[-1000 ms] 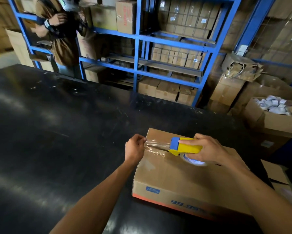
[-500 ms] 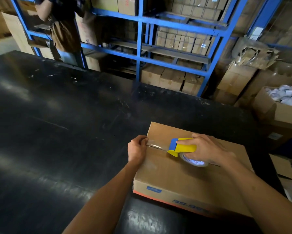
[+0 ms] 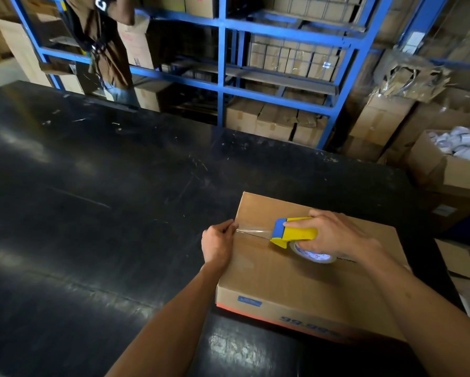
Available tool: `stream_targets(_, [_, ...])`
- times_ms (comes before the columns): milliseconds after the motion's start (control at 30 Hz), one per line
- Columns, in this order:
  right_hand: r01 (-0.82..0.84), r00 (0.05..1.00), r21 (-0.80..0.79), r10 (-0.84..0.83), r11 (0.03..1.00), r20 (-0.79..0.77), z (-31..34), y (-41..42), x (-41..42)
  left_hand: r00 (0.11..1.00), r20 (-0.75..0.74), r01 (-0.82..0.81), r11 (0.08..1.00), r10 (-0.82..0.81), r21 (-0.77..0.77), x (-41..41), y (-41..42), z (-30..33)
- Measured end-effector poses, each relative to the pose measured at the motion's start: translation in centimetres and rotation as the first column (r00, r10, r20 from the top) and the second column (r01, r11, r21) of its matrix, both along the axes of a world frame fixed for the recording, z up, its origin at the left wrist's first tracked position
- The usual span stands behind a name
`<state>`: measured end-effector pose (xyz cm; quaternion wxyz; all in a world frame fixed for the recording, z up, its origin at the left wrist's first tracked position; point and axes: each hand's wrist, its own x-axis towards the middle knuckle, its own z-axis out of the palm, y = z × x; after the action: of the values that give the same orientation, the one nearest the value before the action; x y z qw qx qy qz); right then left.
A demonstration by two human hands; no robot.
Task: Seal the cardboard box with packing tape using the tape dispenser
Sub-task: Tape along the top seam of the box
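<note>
Over on the far left, behind the black counter (image 3: 97, 191), another person (image 3: 106, 47) in a brown top stands by the blue shelving (image 3: 223, 85), which is stacked with cardboard cartons. The counter itself is dark, scuffed and shiny, with bare surface across its whole left side. Moving right, the left hand (image 3: 218, 244) sits at the left edge of the cardboard box (image 3: 296, 284), its fingers curled in and pinching the loose end of the clear packing tape (image 3: 251, 230) down against the box's corner edge. From that hand a short stretch of tape runs rightward over the centre seam of the closed flaps to the tape dispenser (image 3: 293, 233), a yellow one with a blue front piece, resting on the box top. The right hand (image 3: 337, 235) is wrapped over the dispenser from above, gripping it, with the tape roll (image 3: 314, 255) showing just beneath the palm. The box lies flat on the counter's right part, near the person's side, with a small blue label and dark printed figures on the side facing them. Further right, off the counter, an open carton (image 3: 446, 172) holds a heap of small white packets, and crumpled cardboard (image 3: 413, 77) is piled on boxes behind it.
</note>
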<state>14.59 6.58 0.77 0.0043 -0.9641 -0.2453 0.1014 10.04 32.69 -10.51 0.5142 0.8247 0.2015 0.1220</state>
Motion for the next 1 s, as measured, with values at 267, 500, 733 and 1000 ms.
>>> stream_targets(267, [-0.005,1.0,-0.01,0.005,1.0,0.006,0.3,0.2,-0.1,0.99,-0.117,0.131,0.858,-0.084,0.497,-0.6,-1.8,0.8])
stream_targets(500, [-0.013,1.0,-0.011,0.013,1.0,0.007,0.4,0.3,-0.1,0.858,-0.35,0.5,0.768,-0.376,0.401,-1.3,-2.6,-0.5])
stream_targets(733, [-0.033,0.997,-0.041,0.03,0.999,-0.07,0.2,0.4,1.3,0.809,-0.383,0.588,0.633,-0.446,0.504,-1.5,-1.6,-0.9])
stream_targets(1000, [-0.124,0.99,-0.131,0.115,0.984,-0.078,0.9,2.2,2.0,0.769,-0.398,0.595,0.332,-0.501,0.732,-1.0,-1.4,-1.0])
